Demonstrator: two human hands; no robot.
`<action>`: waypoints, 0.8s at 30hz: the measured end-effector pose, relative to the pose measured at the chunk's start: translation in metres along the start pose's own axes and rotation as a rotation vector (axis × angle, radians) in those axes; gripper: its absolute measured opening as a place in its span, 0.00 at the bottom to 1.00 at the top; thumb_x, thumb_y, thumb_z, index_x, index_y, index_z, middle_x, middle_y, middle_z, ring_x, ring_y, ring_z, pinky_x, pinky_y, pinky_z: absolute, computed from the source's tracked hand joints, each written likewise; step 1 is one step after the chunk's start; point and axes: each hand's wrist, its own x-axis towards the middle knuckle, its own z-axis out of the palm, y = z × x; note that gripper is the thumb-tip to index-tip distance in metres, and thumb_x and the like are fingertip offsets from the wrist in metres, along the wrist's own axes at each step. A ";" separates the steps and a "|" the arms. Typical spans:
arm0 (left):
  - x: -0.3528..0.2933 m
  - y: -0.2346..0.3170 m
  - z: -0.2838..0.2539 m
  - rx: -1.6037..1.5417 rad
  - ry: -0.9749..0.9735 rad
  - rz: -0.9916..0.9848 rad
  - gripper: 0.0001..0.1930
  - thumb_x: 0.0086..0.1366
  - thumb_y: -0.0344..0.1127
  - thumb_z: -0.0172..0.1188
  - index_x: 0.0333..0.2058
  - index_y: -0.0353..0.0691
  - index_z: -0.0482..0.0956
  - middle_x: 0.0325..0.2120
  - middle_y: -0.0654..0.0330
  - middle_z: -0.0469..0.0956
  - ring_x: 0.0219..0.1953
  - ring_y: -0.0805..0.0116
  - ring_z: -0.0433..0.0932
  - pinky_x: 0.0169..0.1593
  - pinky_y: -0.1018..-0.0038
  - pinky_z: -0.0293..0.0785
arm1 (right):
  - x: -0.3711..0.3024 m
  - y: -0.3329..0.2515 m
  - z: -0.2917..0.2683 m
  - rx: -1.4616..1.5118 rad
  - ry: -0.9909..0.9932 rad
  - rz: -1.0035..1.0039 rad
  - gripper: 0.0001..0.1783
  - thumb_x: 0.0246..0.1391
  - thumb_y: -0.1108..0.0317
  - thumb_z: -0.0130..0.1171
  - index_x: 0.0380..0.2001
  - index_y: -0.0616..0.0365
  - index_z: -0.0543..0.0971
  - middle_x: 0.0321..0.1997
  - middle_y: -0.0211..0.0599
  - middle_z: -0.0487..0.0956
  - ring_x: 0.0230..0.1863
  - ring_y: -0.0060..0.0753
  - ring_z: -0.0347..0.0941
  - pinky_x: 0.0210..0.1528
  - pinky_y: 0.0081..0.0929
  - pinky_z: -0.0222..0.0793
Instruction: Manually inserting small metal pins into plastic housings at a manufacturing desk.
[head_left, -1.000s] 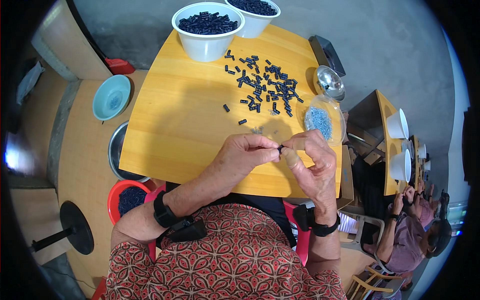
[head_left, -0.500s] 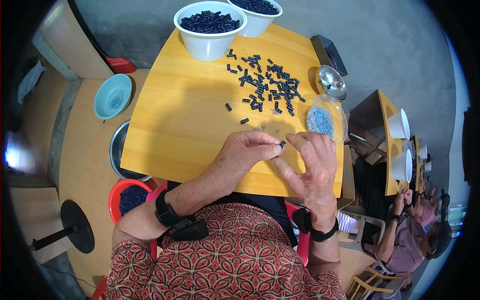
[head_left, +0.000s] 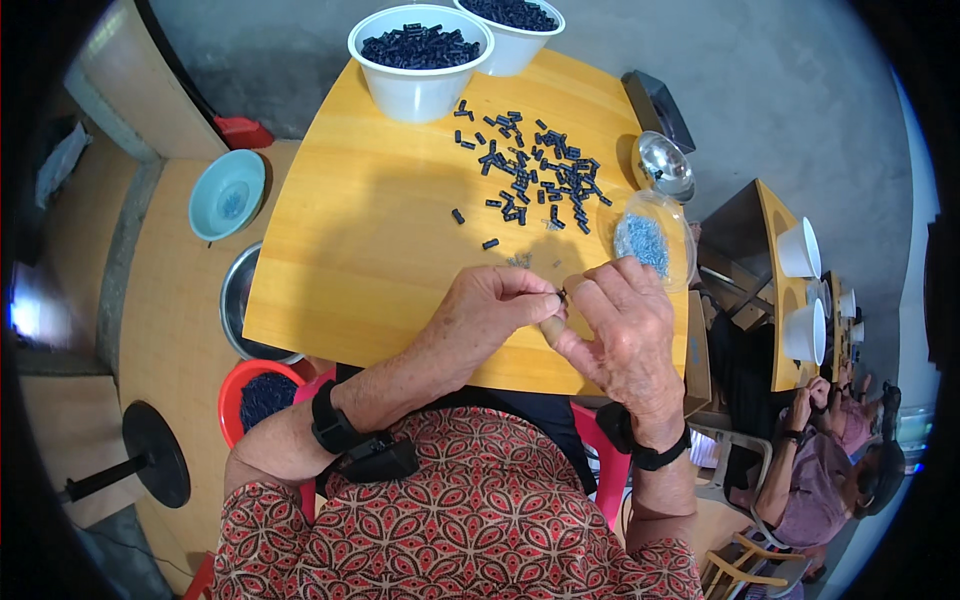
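Note:
My left hand (head_left: 492, 303) pinches a small black cylindrical piece (head_left: 562, 296) between thumb and fingertips, above the near part of the yellow table (head_left: 330, 290). Against the free end of that piece, my right hand (head_left: 630, 325) has its thumb and curled fingers drawn in; whatever they grip is too small or hidden to name. Beyond my hands lies a loose spread of similar black pieces (head_left: 540, 170), with one (head_left: 490, 244) lying closer. A few tiny clear bits (head_left: 519, 261) rest just past my left fingers. A clear round tub (head_left: 640, 240) of small light-blue parts stands beyond my right hand.
Two white buckets (head_left: 420, 95) full of black pieces stand at the far edge. A shiny metal bowl (head_left: 664, 165) sits at the far right. Left of the table are a teal basin (head_left: 205, 215), a steel basin and a red basin (head_left: 232, 400). People work at tables on the right.
My right hand's fingers have curled in and come closer to the piece, and its wrist has shifted slightly right. My left hand has stayed nearly still, holding the piece.

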 end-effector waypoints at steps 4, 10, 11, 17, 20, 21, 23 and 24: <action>-0.002 0.006 -0.001 0.124 0.014 -0.039 0.08 0.62 0.33 0.60 0.33 0.34 0.83 0.29 0.67 0.79 0.34 0.81 0.73 0.42 0.79 0.68 | -0.001 0.006 0.006 0.026 0.033 -0.091 0.11 0.38 0.67 0.68 0.20 0.54 0.73 0.21 0.33 0.68 0.28 0.36 0.65 0.30 0.33 0.60; -0.005 0.013 0.003 0.127 0.030 -0.120 0.08 0.60 0.32 0.61 0.32 0.34 0.83 0.28 0.67 0.79 0.33 0.80 0.73 0.41 0.79 0.67 | -0.003 0.006 0.007 0.067 0.094 -0.127 0.11 0.38 0.68 0.67 0.18 0.55 0.73 0.20 0.33 0.66 0.26 0.36 0.65 0.29 0.32 0.60; -0.006 0.015 0.005 0.106 0.052 -0.151 0.07 0.59 0.32 0.61 0.32 0.34 0.83 0.28 0.66 0.79 0.32 0.80 0.73 0.40 0.79 0.67 | -0.005 0.006 0.008 0.074 0.103 -0.131 0.11 0.39 0.68 0.66 0.18 0.55 0.72 0.19 0.33 0.66 0.26 0.36 0.65 0.29 0.32 0.60; -0.002 0.000 0.002 0.163 0.089 -0.180 0.10 0.59 0.33 0.62 0.33 0.32 0.83 0.30 0.64 0.80 0.35 0.78 0.75 0.42 0.80 0.69 | -0.020 0.006 0.012 0.070 0.126 -0.108 0.11 0.40 0.65 0.66 0.21 0.55 0.74 0.21 0.33 0.66 0.29 0.36 0.66 0.32 0.32 0.62; -0.006 0.008 0.003 0.133 0.089 -0.122 0.10 0.59 0.33 0.62 0.35 0.31 0.82 0.32 0.62 0.80 0.35 0.76 0.76 0.43 0.79 0.69 | -0.022 0.005 0.016 0.093 0.136 -0.050 0.12 0.40 0.64 0.66 0.25 0.56 0.75 0.23 0.33 0.68 0.31 0.36 0.67 0.33 0.33 0.63; -0.005 0.012 0.003 0.138 0.055 -0.116 0.10 0.59 0.33 0.62 0.35 0.31 0.82 0.32 0.62 0.80 0.35 0.76 0.76 0.43 0.79 0.69 | -0.022 0.006 0.016 0.120 0.133 -0.027 0.13 0.40 0.63 0.67 0.28 0.57 0.76 0.25 0.34 0.69 0.31 0.37 0.68 0.33 0.33 0.64; -0.007 0.024 0.005 0.166 0.061 -0.065 0.10 0.60 0.32 0.62 0.37 0.31 0.82 0.33 0.60 0.81 0.37 0.74 0.77 0.45 0.79 0.69 | -0.022 0.004 0.001 0.123 0.155 0.023 0.13 0.42 0.63 0.67 0.30 0.57 0.77 0.26 0.34 0.69 0.32 0.37 0.68 0.34 0.32 0.64; -0.010 0.033 0.006 0.183 0.116 -0.075 0.10 0.60 0.32 0.61 0.37 0.32 0.81 0.33 0.60 0.80 0.38 0.73 0.77 0.45 0.79 0.70 | -0.024 0.004 -0.006 0.151 0.170 0.053 0.14 0.44 0.64 0.66 0.33 0.58 0.77 0.26 0.34 0.69 0.32 0.37 0.68 0.34 0.32 0.64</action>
